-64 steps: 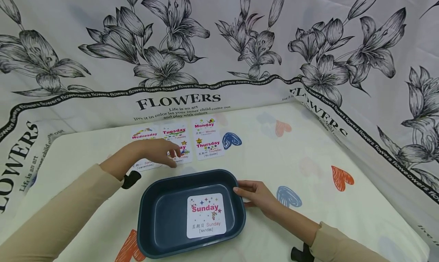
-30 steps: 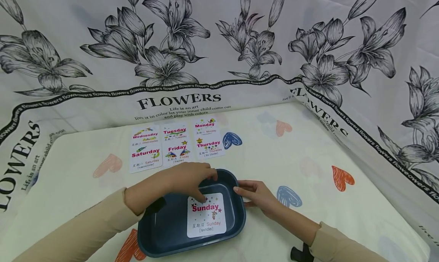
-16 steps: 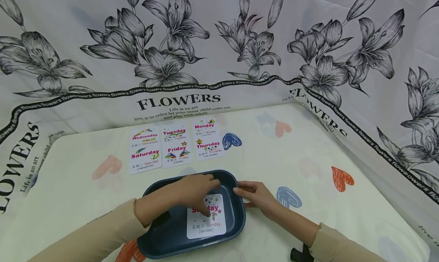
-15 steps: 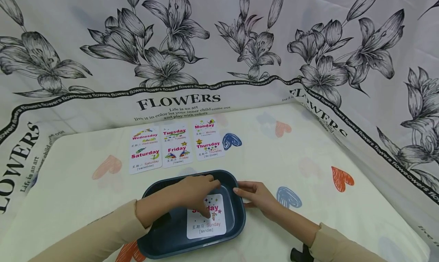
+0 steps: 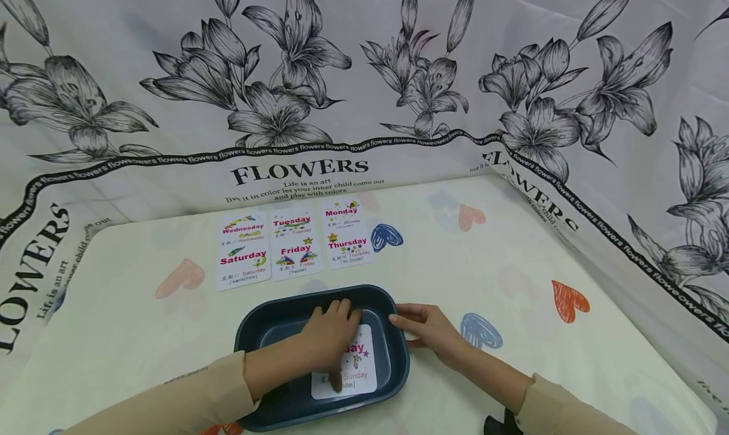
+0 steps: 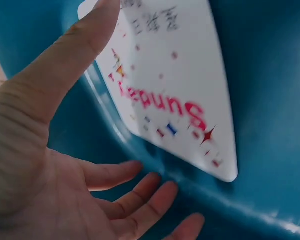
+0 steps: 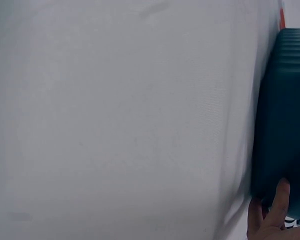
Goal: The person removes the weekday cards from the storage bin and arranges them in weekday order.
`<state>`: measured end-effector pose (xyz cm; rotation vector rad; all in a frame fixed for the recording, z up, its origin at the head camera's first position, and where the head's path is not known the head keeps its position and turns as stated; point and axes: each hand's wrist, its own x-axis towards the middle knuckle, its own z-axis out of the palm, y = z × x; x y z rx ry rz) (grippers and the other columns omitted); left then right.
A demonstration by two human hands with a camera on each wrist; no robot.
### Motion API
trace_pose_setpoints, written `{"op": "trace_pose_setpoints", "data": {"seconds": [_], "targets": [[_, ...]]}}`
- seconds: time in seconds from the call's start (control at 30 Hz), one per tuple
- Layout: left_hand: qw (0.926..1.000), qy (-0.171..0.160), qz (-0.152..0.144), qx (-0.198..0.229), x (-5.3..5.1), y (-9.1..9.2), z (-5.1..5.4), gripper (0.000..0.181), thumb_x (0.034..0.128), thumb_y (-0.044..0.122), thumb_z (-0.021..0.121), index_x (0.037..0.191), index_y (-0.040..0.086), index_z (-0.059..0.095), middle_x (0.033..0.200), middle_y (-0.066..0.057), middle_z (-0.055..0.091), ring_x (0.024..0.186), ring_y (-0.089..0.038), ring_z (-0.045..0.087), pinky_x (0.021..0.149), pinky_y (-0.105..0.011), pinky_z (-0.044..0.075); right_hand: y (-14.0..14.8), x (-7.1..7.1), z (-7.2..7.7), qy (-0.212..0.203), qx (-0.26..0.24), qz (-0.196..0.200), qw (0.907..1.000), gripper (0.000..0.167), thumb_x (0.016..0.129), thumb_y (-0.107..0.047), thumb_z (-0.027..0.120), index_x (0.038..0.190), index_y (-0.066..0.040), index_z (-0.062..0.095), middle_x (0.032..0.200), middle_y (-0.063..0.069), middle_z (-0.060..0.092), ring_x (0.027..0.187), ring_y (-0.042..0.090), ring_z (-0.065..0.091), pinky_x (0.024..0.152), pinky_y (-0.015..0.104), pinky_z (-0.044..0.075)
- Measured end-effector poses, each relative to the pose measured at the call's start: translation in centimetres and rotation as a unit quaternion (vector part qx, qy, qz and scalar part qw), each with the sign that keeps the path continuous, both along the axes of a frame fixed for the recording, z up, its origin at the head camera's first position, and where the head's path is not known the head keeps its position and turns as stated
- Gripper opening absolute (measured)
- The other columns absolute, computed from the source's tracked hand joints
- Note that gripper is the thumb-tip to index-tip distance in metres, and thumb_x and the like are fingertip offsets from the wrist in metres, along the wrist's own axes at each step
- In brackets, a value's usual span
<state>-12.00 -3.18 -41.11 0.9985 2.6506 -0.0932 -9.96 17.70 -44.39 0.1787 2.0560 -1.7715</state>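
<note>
A white Sunday card point(image 5: 360, 375) lies in the dark blue tray point(image 5: 273, 308), towards its right end. My left hand point(image 5: 330, 340) reaches over the card and covers part of its print. In the left wrist view, the thumb point(image 6: 65, 65) lies over one end of the card, and the loosely bent fingers point(image 6: 150, 200) are spread past the opposite edge. Whether the fingertips press on the tray floor, I cannot tell. My right hand point(image 5: 429, 330) holds the tray's right rim, thumb at the rim and fingers along the outer wall, seen also in the right wrist view.
Several weekday cards stand in two rows behind the tray, among them the Saturday card point(image 5: 243, 270), the Friday card point(image 5: 296, 264) and the Thursday card point(image 5: 350, 251). A pale tablecloth point(image 5: 455, 264) with printed hearts covers the table. A flower-print curtain point(image 5: 421, 163) hangs behind.
My left hand has come from the weekday cards to the tray and lowered over the Sunday card, its thumb shifting towards the near edge. My right hand has stayed at the rim.
</note>
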Motion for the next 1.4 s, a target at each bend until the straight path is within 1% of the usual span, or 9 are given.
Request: {"op": "trace_pose_setpoints", "data": {"seconds": [0.1,0.27,0.37,0.6,0.73,0.83,1.03,1.1,1.4], "targets": [[0.9999,0.011,-0.002,-0.013,0.3,0.0,-0.6,0.115,0.0335,0.055,0.089,0.129,0.005,0.048,0.120,-0.015,0.048,0.106,-0.029,0.045,0.084,-0.052,0.045,0.0,0.1,-0.1,-0.001,0.004,-0.003,1.0000,0.057,0.084,-0.035,0.066,0.125,0.002,0.054,0.120,0.016,0.060,0.104,0.025,0.061,0.077,0.039,0.053],[0.9998,0.017,-0.007,0.008,0.4,-0.2,-1.2,0.113,0.0325,0.056,0.088,0.126,0.006,0.048,0.118,-0.016,0.048,0.103,-0.030,0.045,0.083,-0.054,0.043,0.0,0.2,-0.1,0.000,0.002,0.000,1.0000,0.058,0.083,-0.037,0.066,0.125,0.002,0.054,0.120,0.015,0.060,0.104,0.024,0.061,0.078,0.039,0.053],[0.9998,0.008,-0.008,0.017,0.4,-0.3,-1.3,0.111,0.0325,0.054,0.089,0.124,0.007,0.048,0.118,-0.016,0.047,0.103,-0.030,0.044,0.084,-0.054,0.043,0.0,0.2,-0.1,0.001,-0.002,0.002,1.0000,0.059,0.083,-0.038,0.066,0.125,0.002,0.054,0.120,0.016,0.060,0.104,0.025,0.061,0.078,0.039,0.053],[0.9980,-0.049,0.010,0.040,0.7,0.0,-1.1,0.104,0.0355,0.040,0.093,0.120,0.006,0.043,0.117,-0.015,0.044,0.106,-0.030,0.043,0.088,-0.053,0.042,0.0,0.1,0.0,0.003,-0.007,0.002,1.0000,0.058,0.084,-0.036,0.066,0.125,0.002,0.054,0.120,0.016,0.060,0.105,0.025,0.061,0.078,0.040,0.053],[0.9977,-0.051,0.026,0.037,0.8,0.2,-0.9,0.107,0.0357,0.037,0.094,0.123,0.004,0.043,0.118,-0.018,0.044,0.107,-0.032,0.043,0.089,-0.053,0.040,0.0,0.1,0.0,0.008,-0.008,0.002,0.9999,0.055,0.086,-0.034,0.065,0.126,0.003,0.053,0.120,0.016,0.060,0.104,0.025,0.061,0.078,0.040,0.053],[0.9981,-0.042,0.031,0.034,0.8,0.3,-0.9,0.111,0.0337,0.038,0.094,0.126,0.002,0.044,0.119,-0.019,0.042,0.107,-0.033,0.042,0.089,-0.053,0.039,0.0,0.1,0.0,0.012,-0.008,0.006,0.9999,0.055,0.087,-0.033,0.063,0.126,0.003,0.052,0.120,0.017,0.060,0.104,0.026,0.061,0.078,0.041,0.053],[0.9988,-0.023,0.011,0.042,1.2,0.4,-0.9,0.109,0.0347,0.038,0.094,0.126,0.003,0.047,0.122,-0.018,0.041,0.107,-0.034,0.043,0.089,-0.055,0.040,0.0,0.1,-0.1,0.011,-0.011,0.006,0.9999,0.054,0.087,-0.032,0.063,0.126,0.004,0.052,0.121,0.017,0.059,0.104,0.026,0.061,0.078,0.041,0.053],[0.9992,-0.019,0.003,0.034,1.2,0.5,-0.8,0.112,0.0354,0.040,0.093,0.129,0.005,0.045,0.125,-0.018,0.041,0.109,-0.033,0.042,0.091,-0.055,0.039,0.0,0.1,-0.1,0.011,-0.011,0.005,0.9999,0.054,0.087,-0.033,0.063,0.126,0.003,0.053,0.121,0.017,0.059,0.104,0.025,0.061,0.077,0.041,0.053],[0.9983,-0.013,-0.058,0.001,1.2,0.6,-0.3,0.123,0.0408,0.047,0.090,0.143,0.010,0.032,0.134,-0.014,0.037,0.115,-0.027,0.037,0.095,-0.054,0.039,0.1,0.2,0.0,0.014,-0.011,0.006,0.9998,0.052,0.088,-0.031,0.062,0.126,0.004,0.053,0.119,0.018,0.060,0.102,0.026,0.062,0.077,0.042,0.053]]}}
